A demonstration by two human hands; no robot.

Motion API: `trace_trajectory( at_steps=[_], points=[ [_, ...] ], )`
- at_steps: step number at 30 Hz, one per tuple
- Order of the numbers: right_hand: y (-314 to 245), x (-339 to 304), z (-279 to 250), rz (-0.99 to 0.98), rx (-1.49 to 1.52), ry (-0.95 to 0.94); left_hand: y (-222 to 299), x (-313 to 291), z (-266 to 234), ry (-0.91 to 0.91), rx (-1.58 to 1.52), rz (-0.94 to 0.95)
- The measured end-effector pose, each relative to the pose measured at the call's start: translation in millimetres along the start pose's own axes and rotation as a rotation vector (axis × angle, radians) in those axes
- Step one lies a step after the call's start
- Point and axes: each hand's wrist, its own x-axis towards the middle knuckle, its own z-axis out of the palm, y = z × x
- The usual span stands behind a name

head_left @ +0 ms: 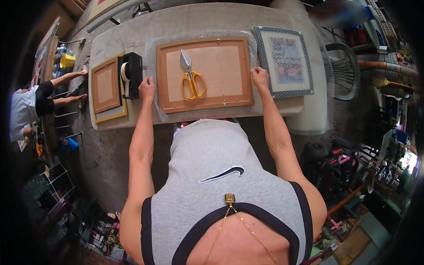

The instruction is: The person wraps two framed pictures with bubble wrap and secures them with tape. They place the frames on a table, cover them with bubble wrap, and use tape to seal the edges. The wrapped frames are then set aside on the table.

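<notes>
A brown picture frame (168,84) lies face down on a sheet of bubble wrap (151,57), with its backing board and small metal hangers showing. Yellow-handled scissors (193,85) rest on the backing, blades pointing away from me. My left hand (147,89) is closed at the left edge of the wrap, beside a black tape dispenser (133,75). At the opposite edge, my right hand (259,78) is closed on the wrap, close to the frame's right side. The wrap between my fingers is mostly hidden.
Smaller frames (106,86) are stacked at the table's left end. To the right lies a bubble-wrapped picture (287,62). More clear wrap (316,119) hangs over the table's right edge near a dark green chair (346,70). Another person (33,110) is at the far left.
</notes>
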Motion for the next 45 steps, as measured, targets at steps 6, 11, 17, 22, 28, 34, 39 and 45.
trace_trajectory(
  at_steps=[6,11,17,22,28,34,39,45],
  points=[
    [9.9,-18.5,-0.4,-0.171,0.006,0.031,11.0,12.4,-0.8,0.02,-0.036,0.084],
    [10.8,-91.3,8.5,-0.088,0.101,0.021,35.9,57.8,-8.6,0.004,0.018,0.206],
    [-10.5,-196.6,39.0,0.166,0.414,0.078,103.8,124.9,12.1,-0.084,0.043,0.495],
    [-25.2,-257.9,82.1,0.296,0.652,0.079,170.3,150.6,47.5,-0.23,0.01,0.702],
    [-51.8,-291.4,136.5,0.323,0.795,-0.028,235.6,150.2,87.7,-0.299,-0.016,0.839],
    [-53.9,-281.4,93.0,0.214,0.443,-0.24,205.4,119.2,79.0,-0.023,-0.093,0.923],
    [-30.6,-206.9,29.9,-0.018,0.253,0.115,66.6,42.0,32.1,0.21,-0.097,0.524],
    [11.2,-78.2,24.7,0.036,-0.189,0.027,-12.9,-36.1,19.4,-0.152,-0.092,0.013]
  ],
)
